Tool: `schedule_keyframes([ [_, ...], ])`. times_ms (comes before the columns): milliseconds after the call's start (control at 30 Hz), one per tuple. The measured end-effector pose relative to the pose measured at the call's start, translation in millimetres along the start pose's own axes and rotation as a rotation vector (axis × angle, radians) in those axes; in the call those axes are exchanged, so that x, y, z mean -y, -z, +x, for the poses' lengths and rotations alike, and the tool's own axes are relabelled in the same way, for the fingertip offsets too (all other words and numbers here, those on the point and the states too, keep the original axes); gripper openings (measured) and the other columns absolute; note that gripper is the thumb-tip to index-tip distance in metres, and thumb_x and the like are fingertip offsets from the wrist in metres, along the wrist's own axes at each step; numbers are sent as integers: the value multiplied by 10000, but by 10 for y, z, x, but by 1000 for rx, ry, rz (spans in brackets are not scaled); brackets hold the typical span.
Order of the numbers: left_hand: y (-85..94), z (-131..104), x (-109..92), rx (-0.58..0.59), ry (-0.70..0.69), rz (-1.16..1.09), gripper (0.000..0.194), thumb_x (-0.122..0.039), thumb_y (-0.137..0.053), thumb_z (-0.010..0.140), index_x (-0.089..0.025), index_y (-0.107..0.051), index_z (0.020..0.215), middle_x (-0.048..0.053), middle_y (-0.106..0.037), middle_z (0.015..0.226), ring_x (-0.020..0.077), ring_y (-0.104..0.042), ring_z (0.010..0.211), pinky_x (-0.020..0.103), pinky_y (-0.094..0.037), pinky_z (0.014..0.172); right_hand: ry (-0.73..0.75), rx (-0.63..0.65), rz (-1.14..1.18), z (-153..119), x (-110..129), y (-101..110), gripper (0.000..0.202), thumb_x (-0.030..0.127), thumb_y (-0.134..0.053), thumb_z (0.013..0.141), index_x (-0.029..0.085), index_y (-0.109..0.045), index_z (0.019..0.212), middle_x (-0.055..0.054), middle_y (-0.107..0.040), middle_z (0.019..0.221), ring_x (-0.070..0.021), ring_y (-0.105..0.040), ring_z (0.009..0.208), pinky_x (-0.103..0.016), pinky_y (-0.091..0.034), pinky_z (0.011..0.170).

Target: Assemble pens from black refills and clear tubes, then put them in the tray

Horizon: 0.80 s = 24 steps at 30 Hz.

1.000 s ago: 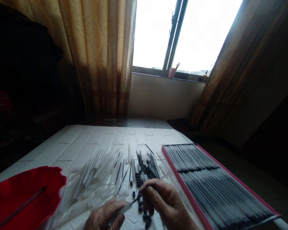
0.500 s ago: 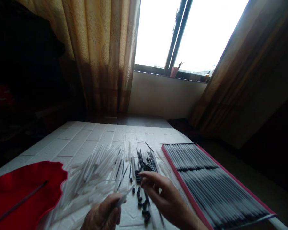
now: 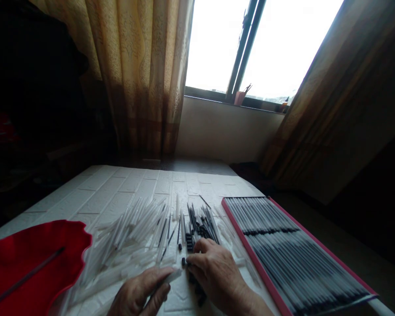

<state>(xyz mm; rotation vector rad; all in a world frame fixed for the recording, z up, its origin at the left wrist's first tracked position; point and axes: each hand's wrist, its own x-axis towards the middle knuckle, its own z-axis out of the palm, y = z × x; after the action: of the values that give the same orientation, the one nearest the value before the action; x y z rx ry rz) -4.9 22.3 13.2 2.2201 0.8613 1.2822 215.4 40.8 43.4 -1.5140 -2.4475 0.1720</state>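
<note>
My left hand (image 3: 141, 292), at the bottom centre, is closed round a clear plastic tube (image 3: 174, 275) whose end sticks out past the thumb and finger. Just right of it, my right hand (image 3: 215, 272) reaches down over the scattered small black caps (image 3: 188, 240). Its thumb and forefinger pinch at one cap, mostly hidden by the fingertips, beside a loose black cap (image 3: 183, 262). Thin black rods (image 3: 208, 219) lie in a bunch beyond this hand. A wide heap of clear tubes (image 3: 131, 228) spreads to the left of both hands.
A red-edged tray (image 3: 246, 245) on the right holds two rows of dark-filled clear tubes. At the left stands a red scalloped basin (image 3: 62, 232) with one long thin rod (image 3: 26, 277) in it. The white brick-patterned table (image 3: 118, 188) runs back toward the curtains (image 3: 145, 79) and window.
My right hand has come down and nearer, its fingers closing among the black caps. My left hand still grips the clear tube, now turned a little flatter.
</note>
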Motion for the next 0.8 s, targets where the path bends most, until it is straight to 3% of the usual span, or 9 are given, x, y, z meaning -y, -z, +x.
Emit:
schedule_keyframes([
  [200,-18,-23,82,16,-81,47,298,-251,-586,948,-304,-626,1238,-6,-788,1009,132,-757,882,130,-558,809,-22,-10,25,4,-37,-74,109,127,-639,799,229,-677,808,-7,-665,904,-172,-607,849,-235,-400,691],
  [333,-46,-47,112,7,-47,27,263,-279,-576,956,-304,-637,1210,-8,-788,990,129,-757,866,134,-562,804,-34,-63,126,-13,-13,-55,116,91,-612,790,197,-656,797,-20,-672,804,-174,-620,770,-244,-410,677],
  [500,-49,-45,119,4,-88,57,291,-255,-577,951,-304,-607,1236,-9,-781,990,123,-754,861,126,-561,795,-39,-153,626,-40,48,32,166,134,-582,808,151,-697,927,-49,-676,808,-147,-618,697,-243,-460,659],
  [633,-40,-38,132,-22,-121,98,324,-255,-569,949,-320,-583,1266,-7,-778,1010,138,-752,876,142,-566,798,-138,-52,1053,-68,67,-15,232,331,-627,846,150,-734,946,-46,-671,759,-139,-595,658,-238,-473,607],
  [800,-30,-31,123,-14,-106,102,316,-275,-560,957,-322,-589,1268,-4,-779,1002,148,-751,892,149,-569,793,-179,-7,1235,-94,55,-112,291,426,-687,833,173,-744,964,-29,-675,758,-122,-583,651,-229,-482,627],
])
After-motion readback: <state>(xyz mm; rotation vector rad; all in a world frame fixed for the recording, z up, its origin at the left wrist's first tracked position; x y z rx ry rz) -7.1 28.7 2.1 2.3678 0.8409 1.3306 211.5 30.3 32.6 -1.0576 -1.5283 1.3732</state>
